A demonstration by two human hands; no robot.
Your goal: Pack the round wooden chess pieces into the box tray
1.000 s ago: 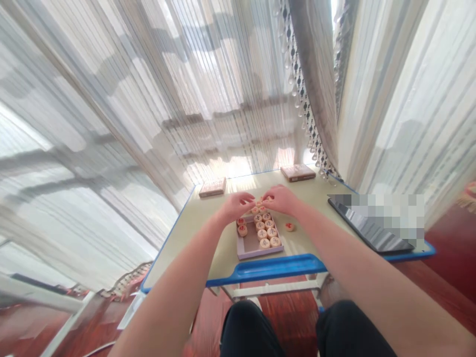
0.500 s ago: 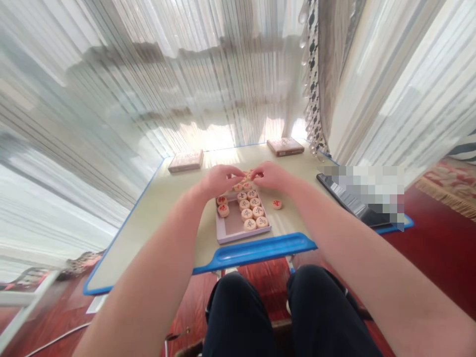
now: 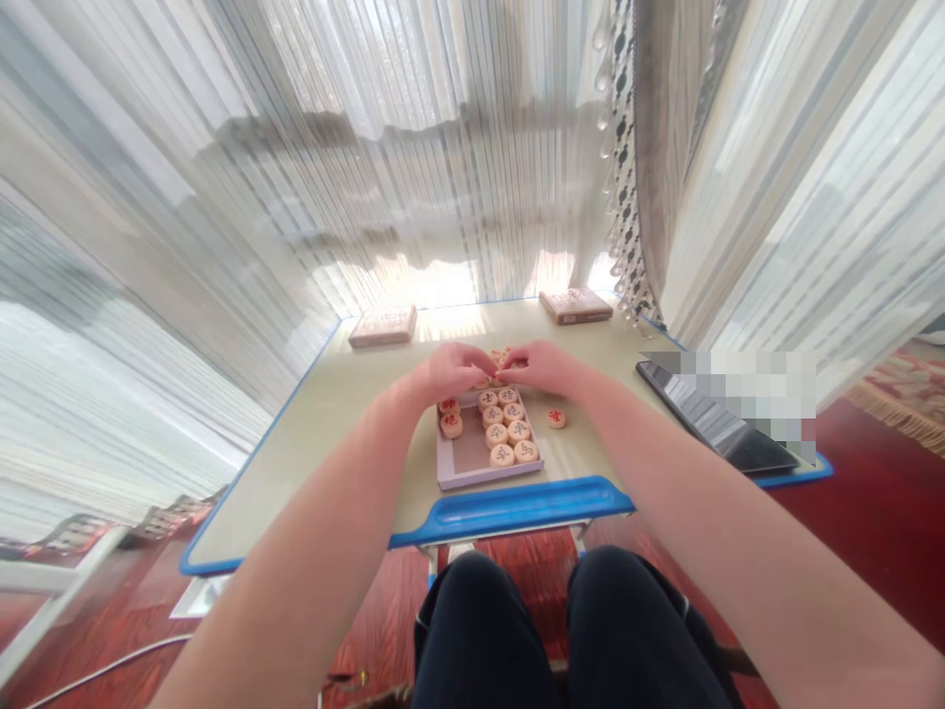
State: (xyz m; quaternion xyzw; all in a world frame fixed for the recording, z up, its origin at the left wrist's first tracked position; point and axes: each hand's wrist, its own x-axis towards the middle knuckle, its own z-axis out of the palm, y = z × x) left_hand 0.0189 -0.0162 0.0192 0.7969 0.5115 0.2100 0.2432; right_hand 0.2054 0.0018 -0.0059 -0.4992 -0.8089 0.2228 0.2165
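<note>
At the far end of an open shallow box (image 3: 491, 479), my left hand (image 3: 459, 370) and my right hand (image 3: 542, 366) almost meet, fingers bent and closed on xiangqi pieces. Their fingertips partly hide a cluster of red-marked pieces (image 3: 501, 356). Along the box's right side lie several black-marked xiangqi pieces (image 3: 498, 433) in two columns. Two red-marked pieces are at its left, the nearer one (image 3: 451, 425) fully in sight, the other partly covered by my left hand. One loose red-marked piece (image 3: 556, 418) rests on the table right of the box.
The pale table (image 3: 317, 433) has a blue rim with a tray-like groove (image 3: 524, 504) at the front. Two flat boxes lie at the back, one left (image 3: 383, 327) and one right (image 3: 576, 305). A black tablet-like device (image 3: 709, 414) sits at the right edge, partly pixelated. Sheer curtains hang behind.
My two hands have come closer together, their fingertips now nearly touching over the red-marked pieces. The whole view has shifted slightly, with the table lower and farther right.
</note>
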